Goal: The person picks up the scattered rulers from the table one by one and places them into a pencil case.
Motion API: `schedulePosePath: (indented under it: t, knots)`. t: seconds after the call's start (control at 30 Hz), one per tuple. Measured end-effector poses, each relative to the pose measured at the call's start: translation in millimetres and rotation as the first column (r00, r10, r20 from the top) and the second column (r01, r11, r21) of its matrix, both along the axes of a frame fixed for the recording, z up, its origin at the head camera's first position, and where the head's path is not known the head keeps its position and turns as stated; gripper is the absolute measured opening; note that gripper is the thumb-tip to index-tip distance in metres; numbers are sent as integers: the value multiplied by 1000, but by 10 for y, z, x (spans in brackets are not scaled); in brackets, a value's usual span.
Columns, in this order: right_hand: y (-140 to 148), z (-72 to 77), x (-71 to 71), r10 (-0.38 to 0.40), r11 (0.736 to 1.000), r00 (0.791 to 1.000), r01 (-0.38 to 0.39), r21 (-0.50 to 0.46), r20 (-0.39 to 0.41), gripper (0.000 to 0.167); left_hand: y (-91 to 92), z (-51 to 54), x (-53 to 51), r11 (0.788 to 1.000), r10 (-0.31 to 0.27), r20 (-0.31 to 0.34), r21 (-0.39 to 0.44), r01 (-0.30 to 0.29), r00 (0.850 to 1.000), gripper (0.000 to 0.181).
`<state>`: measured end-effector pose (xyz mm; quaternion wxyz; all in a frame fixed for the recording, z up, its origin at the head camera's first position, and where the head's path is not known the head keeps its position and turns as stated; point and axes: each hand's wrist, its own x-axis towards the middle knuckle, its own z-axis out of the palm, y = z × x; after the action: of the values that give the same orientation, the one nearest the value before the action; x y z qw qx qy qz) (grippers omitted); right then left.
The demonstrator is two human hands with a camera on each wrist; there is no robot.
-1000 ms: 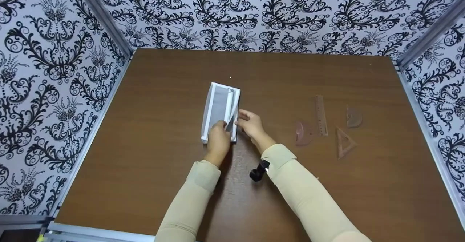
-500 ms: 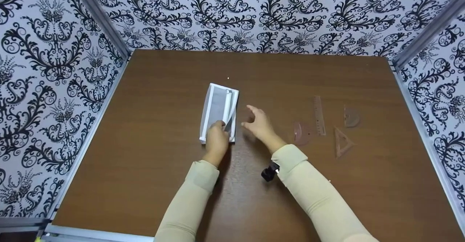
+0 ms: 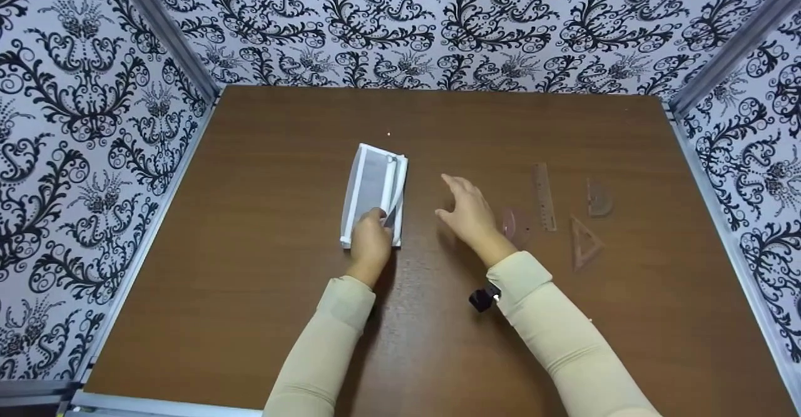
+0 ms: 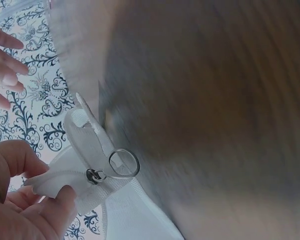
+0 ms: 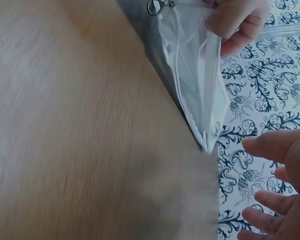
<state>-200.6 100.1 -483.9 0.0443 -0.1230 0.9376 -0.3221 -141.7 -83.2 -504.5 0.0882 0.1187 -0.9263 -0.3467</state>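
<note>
I monitor the white-edged, grey mesh pouch (image 3: 373, 176), which lies on the brown table (image 3: 281, 292), left of centre, its long side running away from the person. The left hand (image 3: 370, 238) grips the pouch at the near end, thumb and fingers clamped on the fabric. On the left wrist view I find the zip slider (image 4: 93, 175), fitted with a metal ring (image 4: 138, 161), just beside those fingers; the zip looks partly open, though the fabric folds make this uncertain. The right hand (image 3: 472, 213) is positioned right of the pouch, apart from it, fingers extended and thumb separated. Beyond it I locate a pink protractor (image 3: 514, 226), a ruler (image 3: 544, 196), a set square (image 3: 576, 245) and a clear protractor (image 3: 599, 198).
</note>
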Motion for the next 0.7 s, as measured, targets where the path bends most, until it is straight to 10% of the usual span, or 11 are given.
schedulePosePath:
  t: [0.7]
  knots:
    - [607,10,108,-84,995,996,84,52,-6,80,-30,-18,-14,1000,-17,-29,5,17,999,19]
